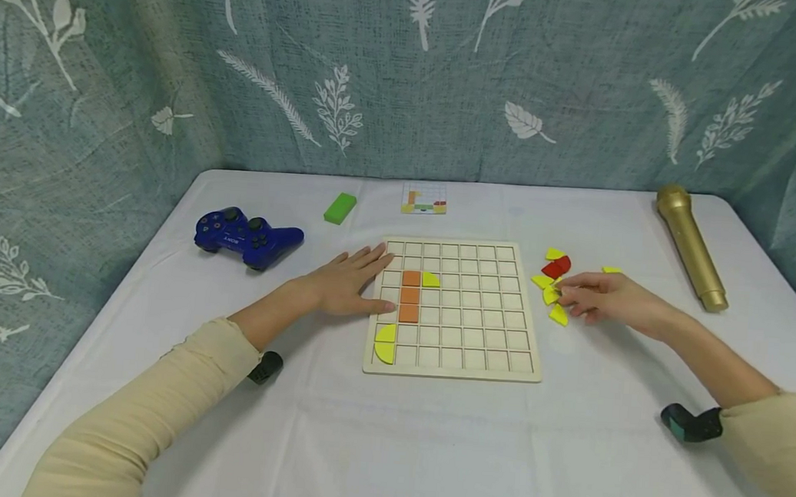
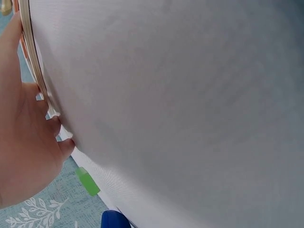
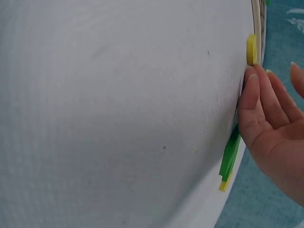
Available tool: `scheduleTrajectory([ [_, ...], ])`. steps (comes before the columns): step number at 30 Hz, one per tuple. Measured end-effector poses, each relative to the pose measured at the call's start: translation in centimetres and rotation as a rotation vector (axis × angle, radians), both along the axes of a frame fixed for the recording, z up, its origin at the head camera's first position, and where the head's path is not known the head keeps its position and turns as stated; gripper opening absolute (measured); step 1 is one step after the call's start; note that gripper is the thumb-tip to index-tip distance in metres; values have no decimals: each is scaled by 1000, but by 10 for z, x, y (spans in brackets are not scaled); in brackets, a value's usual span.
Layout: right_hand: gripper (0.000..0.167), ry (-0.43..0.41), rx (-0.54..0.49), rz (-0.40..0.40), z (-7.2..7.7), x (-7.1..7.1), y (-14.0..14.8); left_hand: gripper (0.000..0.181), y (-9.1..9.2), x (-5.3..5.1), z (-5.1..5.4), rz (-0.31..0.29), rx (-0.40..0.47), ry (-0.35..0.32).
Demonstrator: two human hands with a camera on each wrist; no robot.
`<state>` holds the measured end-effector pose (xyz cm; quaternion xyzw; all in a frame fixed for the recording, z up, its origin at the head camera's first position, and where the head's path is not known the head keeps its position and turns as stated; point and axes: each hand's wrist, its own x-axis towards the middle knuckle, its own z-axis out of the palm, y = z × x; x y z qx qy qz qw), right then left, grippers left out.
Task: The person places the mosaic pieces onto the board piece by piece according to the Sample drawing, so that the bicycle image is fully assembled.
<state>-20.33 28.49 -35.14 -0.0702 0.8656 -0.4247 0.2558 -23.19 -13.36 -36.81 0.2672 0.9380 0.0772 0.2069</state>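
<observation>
A square wooden grid board (image 1: 454,376) lies on the white table. In its cells are a column of orange squares (image 1: 410,295), a yellow quarter-circle (image 1: 430,280), and two yellow quarter-circles (image 1: 385,343) forming a half-round. My left hand (image 1: 347,283) rests at the board's left edge, fingers spread straight, thumb over the rim. Right of the board, my right hand (image 1: 609,300) touches a loose group of yellow pieces (image 1: 558,315) and red pieces (image 1: 556,266), fingers slightly bent. In the right wrist view its thumb stands apart from the fingers, beside a yellow piece (image 3: 251,49); green pieces (image 3: 231,154) lie behind.
Behind the board lie a small pattern card (image 1: 424,199) and a green block (image 1: 340,208). A blue game controller (image 1: 246,238) sits at the left. A gold microphone-shaped object (image 1: 692,250) lies at the right. Another yellow piece (image 1: 611,269) is beyond the right hand.
</observation>
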Motion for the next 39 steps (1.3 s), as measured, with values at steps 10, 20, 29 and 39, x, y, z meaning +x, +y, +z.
scheduleTrajectory([
  [10,45,120,-10,90,-4,3,-8,92,0,0,2,-7,2,0],
  [20,40,278,20,144,-8,6,-14,92,-1,0,2,-11,15,3],
  [29,35,296,70,142,-6,8,-15,92,-1,0,1,-10,11,3],
  [39,37,268,69,101,3,6,-21,93,-2,0,1,-12,12,4],
])
